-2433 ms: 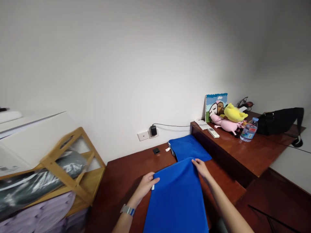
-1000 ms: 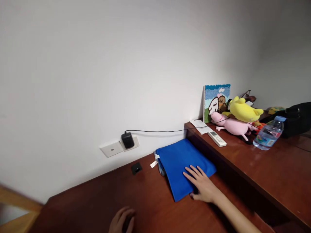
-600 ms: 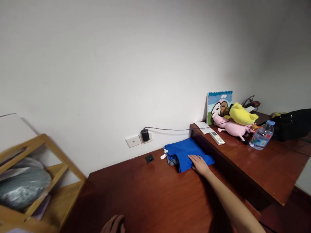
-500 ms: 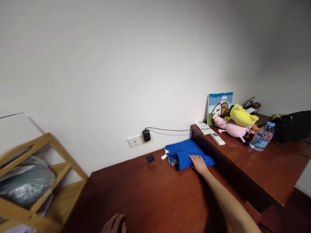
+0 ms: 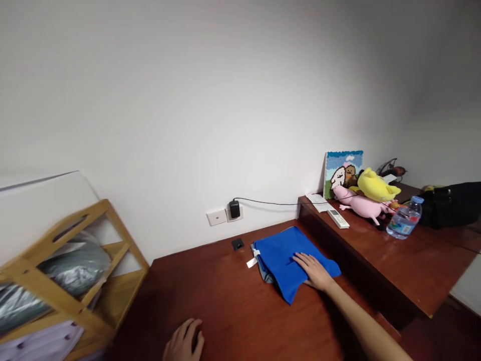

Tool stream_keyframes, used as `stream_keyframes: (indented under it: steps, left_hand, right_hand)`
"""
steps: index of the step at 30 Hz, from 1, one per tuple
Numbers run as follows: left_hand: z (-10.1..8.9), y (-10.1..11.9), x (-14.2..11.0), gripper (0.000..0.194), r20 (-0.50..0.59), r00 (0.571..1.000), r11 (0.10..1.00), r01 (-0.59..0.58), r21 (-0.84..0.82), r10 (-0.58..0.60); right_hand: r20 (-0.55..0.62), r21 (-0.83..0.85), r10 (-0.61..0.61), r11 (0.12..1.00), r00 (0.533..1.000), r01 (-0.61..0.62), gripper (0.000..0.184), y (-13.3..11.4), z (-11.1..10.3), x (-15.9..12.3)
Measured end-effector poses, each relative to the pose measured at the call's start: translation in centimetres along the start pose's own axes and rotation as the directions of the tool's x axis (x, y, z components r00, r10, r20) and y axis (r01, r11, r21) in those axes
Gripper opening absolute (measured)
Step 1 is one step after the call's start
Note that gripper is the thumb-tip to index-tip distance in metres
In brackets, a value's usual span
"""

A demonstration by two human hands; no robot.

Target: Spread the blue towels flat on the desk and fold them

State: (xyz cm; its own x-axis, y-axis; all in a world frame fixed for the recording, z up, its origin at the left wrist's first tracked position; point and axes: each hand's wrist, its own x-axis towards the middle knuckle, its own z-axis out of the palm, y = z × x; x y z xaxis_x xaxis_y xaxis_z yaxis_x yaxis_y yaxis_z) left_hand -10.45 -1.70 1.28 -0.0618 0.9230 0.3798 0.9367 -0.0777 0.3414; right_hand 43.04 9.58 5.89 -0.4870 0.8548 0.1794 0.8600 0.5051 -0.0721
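Observation:
A folded blue cloth (image 5: 280, 253) with a grey underlayer and a white tag (image 5: 252, 260) lies on the brown desk (image 5: 225, 301), close to the raised shelf. One corner of it points toward me. My right hand (image 5: 314, 271) rests palm down on the cloth's right part, fingers stretched out and open. At the bottom of the view, my left hand (image 5: 185, 342) is low over the desk, away from the cloth. Its fingers bend loosely with the thumb apart, and nothing shows in it.
On the raised shelf (image 5: 406, 265) are a remote control (image 5: 338, 219), a pink plush toy (image 5: 361, 204), a yellow plush toy (image 5: 377, 185), a picture (image 5: 341, 173) and a water bottle (image 5: 405, 218). A black plug (image 5: 234, 209) trails a cord. A wooden rack (image 5: 124, 250) stands left.
The cloth lies flatter and wider, its front corner now reaching closer to me. My right hand has stayed on it. The left hand shows more, and the view has shifted slightly.

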Motion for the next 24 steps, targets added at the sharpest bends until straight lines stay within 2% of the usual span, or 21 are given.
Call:
stream_keyframes:
  steps: [3, 8, 14, 19, 21, 24]
  left_hand:
    - [-0.5, 0.6, 0.1, 0.046, 0.007, 1.0, 1.0, 0.008, -0.002, -0.008]
    - [-1.1, 1.6, 0.2, 0.046, 0.005, 1.0, 1.0, 0.006, -0.016, -0.006]
    - [-2.2, 2.6, 0.4, 0.042, -0.035, 0.999, 0.999, -0.034, -0.019, 0.033]
    - [-3.9, 3.5, 0.0, 0.038, -0.062, 0.997, 0.983, -0.048, -0.175, 0.038]
    - [-4.9, 3.3, -1.4, 0.038, -0.066, 0.997, 0.973, -0.053, -0.226, 0.038]
    - [-6.7, 1.6, -5.3, 0.035, -0.101, 0.995, 0.965, -0.045, -0.258, 0.019]
  right_hand:
    - [0.066, -0.01, 0.007, 1.0, 0.998, -0.006, 0.084, -1.6, -0.7, -0.4]
    - [0.007, -0.092, -0.024, 0.995, 1.0, 0.025, 0.069, -3.3, -0.2, -3.3]
    - [0.017, -0.083, 0.042, 0.996, 0.999, -0.041, 0.068, -4.2, -0.4, -10.8]
    - [0.048, -0.077, 0.131, 0.989, 0.99, -0.127, 0.075, -5.2, -2.0, -17.2]
    - [0.043, -0.051, 0.176, 0.983, 0.983, -0.174, 0.078, -5.7, -2.6, -20.0]
    - [0.046, 0.029, 0.268, 0.963, 0.962, -0.269, 0.081, -6.3, -3.6, -24.6]
